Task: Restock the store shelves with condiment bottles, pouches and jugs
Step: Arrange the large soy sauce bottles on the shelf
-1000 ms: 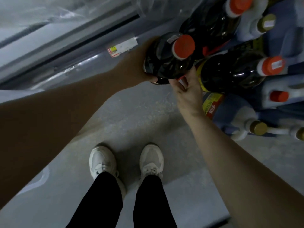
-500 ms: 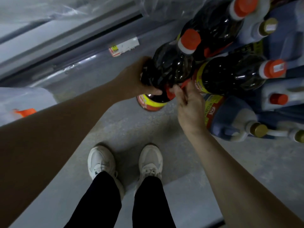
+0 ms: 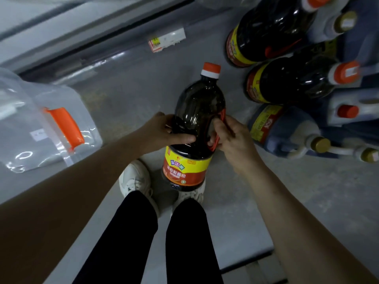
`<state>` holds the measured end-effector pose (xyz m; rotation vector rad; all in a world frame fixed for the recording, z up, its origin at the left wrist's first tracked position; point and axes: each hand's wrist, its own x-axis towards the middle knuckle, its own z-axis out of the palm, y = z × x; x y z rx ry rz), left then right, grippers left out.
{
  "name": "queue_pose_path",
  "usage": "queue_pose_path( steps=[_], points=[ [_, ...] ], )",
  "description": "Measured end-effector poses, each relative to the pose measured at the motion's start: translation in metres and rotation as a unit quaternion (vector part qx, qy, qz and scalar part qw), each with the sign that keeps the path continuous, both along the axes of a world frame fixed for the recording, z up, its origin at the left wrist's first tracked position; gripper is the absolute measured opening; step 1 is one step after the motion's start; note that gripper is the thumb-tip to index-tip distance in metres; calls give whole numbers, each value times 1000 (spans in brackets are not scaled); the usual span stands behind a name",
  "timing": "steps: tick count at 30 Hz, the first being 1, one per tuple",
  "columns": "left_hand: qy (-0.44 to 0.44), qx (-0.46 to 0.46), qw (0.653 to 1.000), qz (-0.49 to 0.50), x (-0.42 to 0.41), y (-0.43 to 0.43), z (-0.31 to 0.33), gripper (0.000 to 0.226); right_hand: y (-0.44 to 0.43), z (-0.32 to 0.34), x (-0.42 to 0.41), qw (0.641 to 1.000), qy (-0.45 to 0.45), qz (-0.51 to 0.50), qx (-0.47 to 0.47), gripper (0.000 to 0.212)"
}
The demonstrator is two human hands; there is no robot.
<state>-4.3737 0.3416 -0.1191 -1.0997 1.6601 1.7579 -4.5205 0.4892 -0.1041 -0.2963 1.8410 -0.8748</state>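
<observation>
A big dark soy sauce bottle (image 3: 198,111) with an orange cap and a yellow and red label is held in the air above my shoes, cap pointing away from me. My left hand (image 3: 164,131) grips its left side, thumb across the front. My right hand (image 3: 227,138) holds the red carrying handle on the bottle's right side. Two more dark bottles (image 3: 287,80) of the same kind lie stacked at the upper right.
Blue jugs (image 3: 287,130) with gold caps and white handles lie in the stack at the right. A clear pouch (image 3: 51,128) with an orange handle sits at the left. A price label (image 3: 167,39) lies on the grey floor near a metal rail.
The bottle has come off the stack at the right, toward me and down to the middle. My left hand moved from its cap end to its side; my right hand took the red handle.
</observation>
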Motion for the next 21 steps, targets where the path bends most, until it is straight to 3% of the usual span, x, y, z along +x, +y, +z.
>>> queue_pose_path(
  steps=[3, 6, 11, 16, 19, 21],
  points=[
    [-28, 66, 996, 43, 7, 0, 36, 102, 2, 28, 0, 998, -60, -10, 17, 24],
    [-23, 117, 988, 99, 10, 3, 73, 109, -2, 62, 0, 995, -88, -25, 26, 22],
    [-16, 91, 987, 135, 7, -2, 138, 94, -18, 128, 0, 997, -64, -42, 24, 38],
    [6, 81, 983, 166, 0, -16, 210, 77, -30, 206, 3, 995, -83, -45, 10, 21],
    [23, 72, 982, 171, -2, -21, 260, 73, -36, 253, 3, 997, -76, -21, -11, 34],
    [33, 80, 981, 173, -1, -24, 290, 55, -43, 281, 4, 997, -74, -20, -31, 47]
  ],
)
